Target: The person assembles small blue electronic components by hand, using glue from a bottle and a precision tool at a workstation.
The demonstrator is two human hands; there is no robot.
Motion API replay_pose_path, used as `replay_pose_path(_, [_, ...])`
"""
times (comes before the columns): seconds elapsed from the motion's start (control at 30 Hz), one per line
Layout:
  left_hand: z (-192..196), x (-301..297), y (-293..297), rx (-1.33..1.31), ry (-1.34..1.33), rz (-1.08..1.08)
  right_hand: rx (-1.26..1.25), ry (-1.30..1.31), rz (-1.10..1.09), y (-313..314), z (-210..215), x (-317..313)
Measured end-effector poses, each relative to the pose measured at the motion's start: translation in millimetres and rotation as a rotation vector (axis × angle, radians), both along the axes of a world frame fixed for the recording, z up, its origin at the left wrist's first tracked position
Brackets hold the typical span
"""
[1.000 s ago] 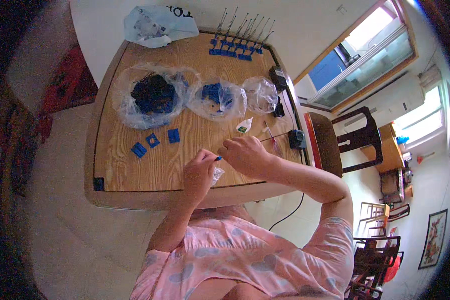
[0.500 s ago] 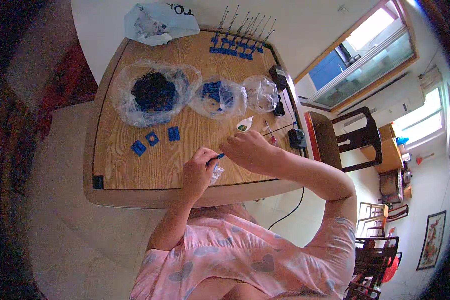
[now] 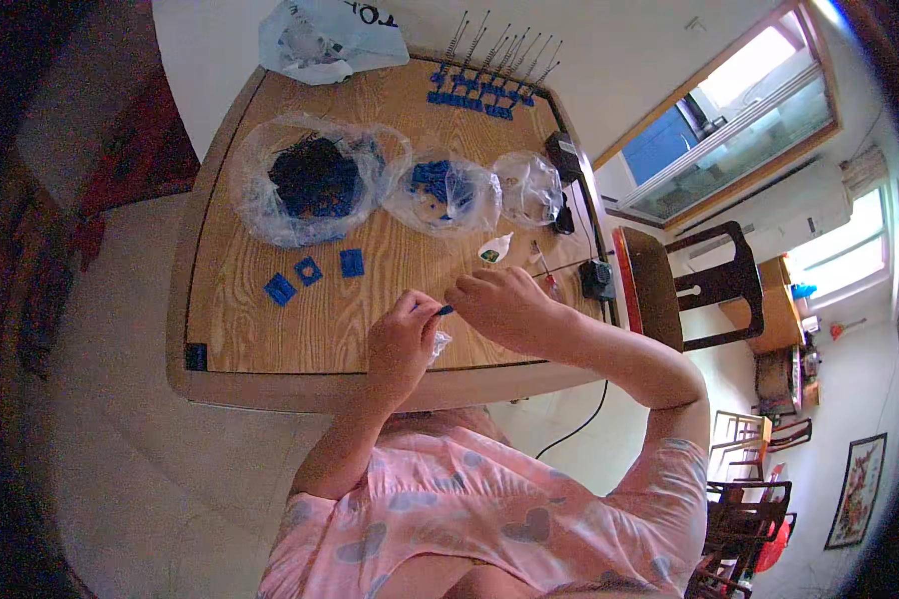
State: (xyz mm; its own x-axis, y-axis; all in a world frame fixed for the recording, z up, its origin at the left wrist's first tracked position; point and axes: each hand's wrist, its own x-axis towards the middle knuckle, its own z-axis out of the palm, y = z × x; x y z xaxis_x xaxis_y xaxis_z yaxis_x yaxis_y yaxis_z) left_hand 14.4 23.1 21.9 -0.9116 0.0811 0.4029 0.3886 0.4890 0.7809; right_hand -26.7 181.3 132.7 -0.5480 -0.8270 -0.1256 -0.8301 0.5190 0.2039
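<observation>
While the left hand [image 3: 403, 334] pinches a small blue piece [image 3: 446, 309], the right hand [image 3: 499, 301] curls its fingers close to the piece's far end; whether they grip it, I cannot tell. Mostly hidden between the hands, the piece shows only a short, narrow, dark-blue length. Ahead and left of the left hand, flat blue blocks [image 3: 352, 264] lie on the wood-grained tabletop [image 3: 270, 334]. A white bottle [image 3: 495, 247] lies just beyond the right hand.

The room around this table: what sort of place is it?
Probably a home, with a dark wooden chair, a framed wall picture and a wood-grain table that holds small blue parts.
</observation>
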Motion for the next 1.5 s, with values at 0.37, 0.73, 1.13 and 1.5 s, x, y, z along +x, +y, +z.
replay_pose_path(0.37, [40.5, 14.1, -16.2, -0.193, 0.056, -0.053, -0.449, -0.195, -0.173, 19.9, -25.6, 24.4])
replay_pose_path(0.73, [40.1, 22.3, -23.5, -0.528, 0.188, -0.092, -0.726, -0.329, -0.225, 16.6, -58.3, 37.8])
replay_pose_path(1.13, [30.7, 19.3, -22.2, -0.503, 0.134, -0.161, -0.757, -0.355, -0.215, 17.8, -72.9, 38.5])
replay_pose_path(1.5, [31.7, 16.3, -23.2, -0.541, 0.173, -0.165, -0.775, -0.369, -0.230, 18.7, -78.4, 37.7])
